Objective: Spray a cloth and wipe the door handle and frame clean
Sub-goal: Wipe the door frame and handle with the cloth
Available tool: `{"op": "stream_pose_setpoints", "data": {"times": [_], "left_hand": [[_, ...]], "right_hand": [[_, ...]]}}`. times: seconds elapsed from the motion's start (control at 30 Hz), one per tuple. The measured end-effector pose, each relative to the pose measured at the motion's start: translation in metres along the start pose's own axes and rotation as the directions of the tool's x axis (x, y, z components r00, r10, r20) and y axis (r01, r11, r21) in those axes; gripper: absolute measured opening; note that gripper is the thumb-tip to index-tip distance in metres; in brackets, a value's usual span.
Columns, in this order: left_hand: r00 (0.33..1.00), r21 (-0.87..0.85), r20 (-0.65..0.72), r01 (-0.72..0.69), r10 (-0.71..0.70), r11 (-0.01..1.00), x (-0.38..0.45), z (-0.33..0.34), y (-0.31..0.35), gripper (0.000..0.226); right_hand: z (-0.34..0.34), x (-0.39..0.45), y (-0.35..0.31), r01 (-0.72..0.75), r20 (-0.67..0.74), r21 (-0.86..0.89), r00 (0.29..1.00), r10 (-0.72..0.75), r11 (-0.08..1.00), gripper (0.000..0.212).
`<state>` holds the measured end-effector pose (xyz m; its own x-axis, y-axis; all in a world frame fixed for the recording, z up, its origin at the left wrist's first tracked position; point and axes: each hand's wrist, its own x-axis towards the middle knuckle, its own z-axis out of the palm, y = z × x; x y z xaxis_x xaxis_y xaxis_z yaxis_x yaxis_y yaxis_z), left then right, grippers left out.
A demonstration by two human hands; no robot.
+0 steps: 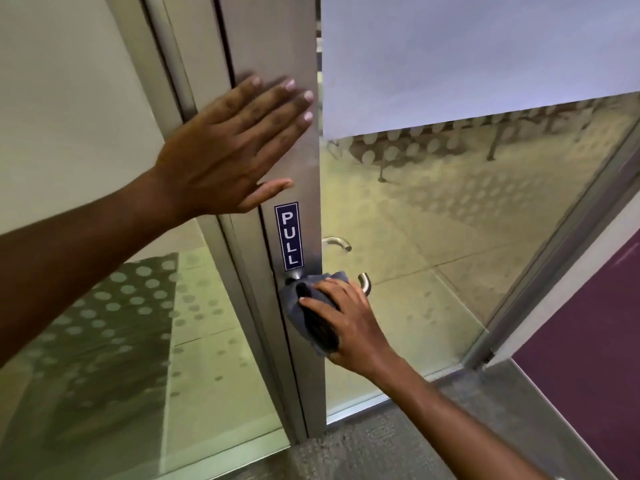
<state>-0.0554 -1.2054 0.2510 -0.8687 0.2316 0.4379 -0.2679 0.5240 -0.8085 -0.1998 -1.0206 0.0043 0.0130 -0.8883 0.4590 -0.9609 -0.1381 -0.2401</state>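
A glass door with a brushed-metal frame (298, 161) stands ajar in front of me. My left hand (228, 150) lies flat and open against the upper frame, fingers spread. Below a blue "PULL" sticker (289, 236), my right hand (346, 323) presses a dark grey cloth (294, 303) around the metal lever handle (364, 283). Only the handle's curved tip and its base at the frame show past the cloth. A second handle (337, 242) on the door's far side is visible through the glass.
The glass panel (450, 237) carries a frosted band on top and a dotted pattern. A fixed glass pane (104, 323) stands to the left. Grey carpet (363, 445) runs along the bottom, and a purple wall (595, 341) lies at the right. Chair legs show beyond the glass.
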Motion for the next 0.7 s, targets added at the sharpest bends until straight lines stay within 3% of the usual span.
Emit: {"op": "stream_pose_setpoints", "data": {"times": [0.23,0.43,0.57,0.7], "left_hand": [[1.0,0.031,0.019,0.005,-0.006,1.0,0.001,0.0,0.0,0.079],[0.999,0.081,0.037,0.017,-0.02,0.997,0.002,-0.003,0.002,0.079],[0.998,0.102,0.052,0.031,-0.037,0.994,0.003,-0.003,0.003,0.078],[0.997,0.12,0.065,0.03,-0.038,0.992,0.003,-0.003,0.003,0.078]], "right_hand": [[-0.018,-0.008,0.051,0.113,-0.025,0.028,0.993,-0.112,0.993,0.08],[-0.013,-0.017,0.075,0.12,-0.113,0.045,0.987,-0.115,0.992,0.055],[-0.006,-0.021,0.072,0.065,-0.195,0.095,0.98,-0.045,0.993,0.051],[-0.005,-0.026,0.058,-0.069,-0.253,0.246,0.958,0.133,0.967,0.051]]}}
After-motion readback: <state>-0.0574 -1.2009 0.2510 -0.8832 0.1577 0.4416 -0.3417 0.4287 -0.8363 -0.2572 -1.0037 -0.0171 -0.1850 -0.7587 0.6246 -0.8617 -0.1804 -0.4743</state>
